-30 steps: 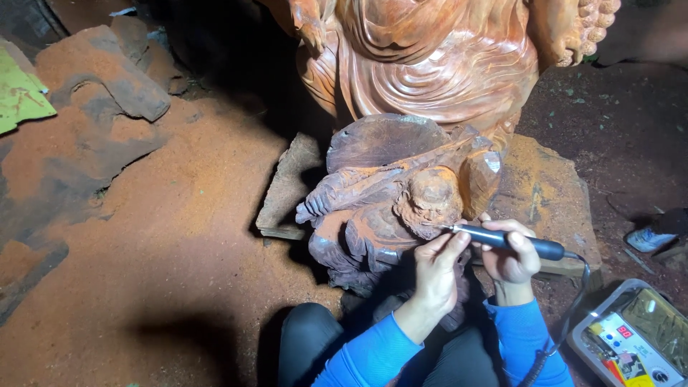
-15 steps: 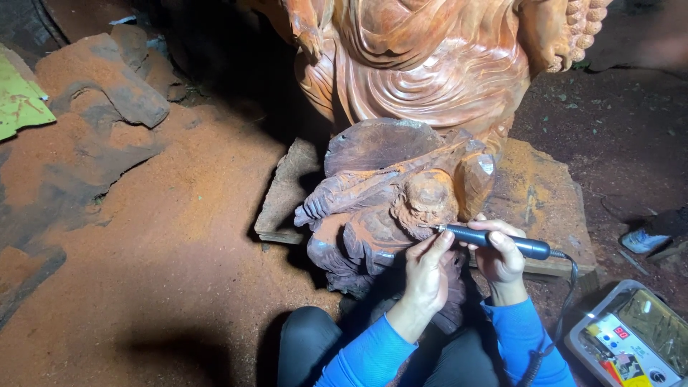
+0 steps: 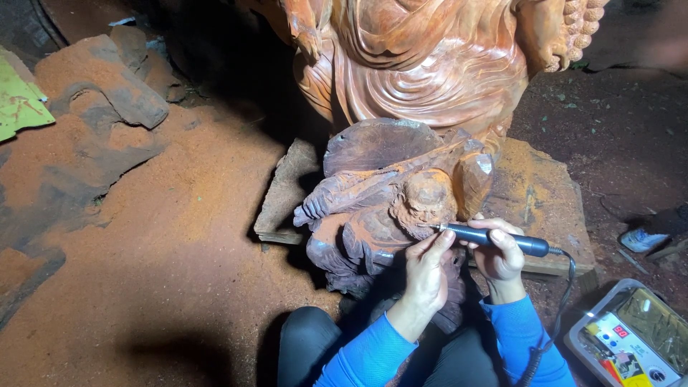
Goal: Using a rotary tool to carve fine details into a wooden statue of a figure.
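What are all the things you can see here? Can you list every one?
Small dark reddish-brown carved wooden figure: one, centre, on a plank.
Tall orange-brown carved wooden statue: one, top centre, behind the small figure.
Flat wooden plank: one, brown, under the small figure.
Dark slim pen-shaped power carving tool: one, tip at the small figure's carved face, cable trailing right.
Grey control box with a small red display: one, bottom right.
Reddish sawdust floor: orange-red, left half.
Dusty wood scraps: several, brownish, upper left.
Green sheet: one, left edge.
Blue sleeves: two, bottom centre.
Left hand: steadying the tool near its tip.
Right hand: gripping the tool's body.
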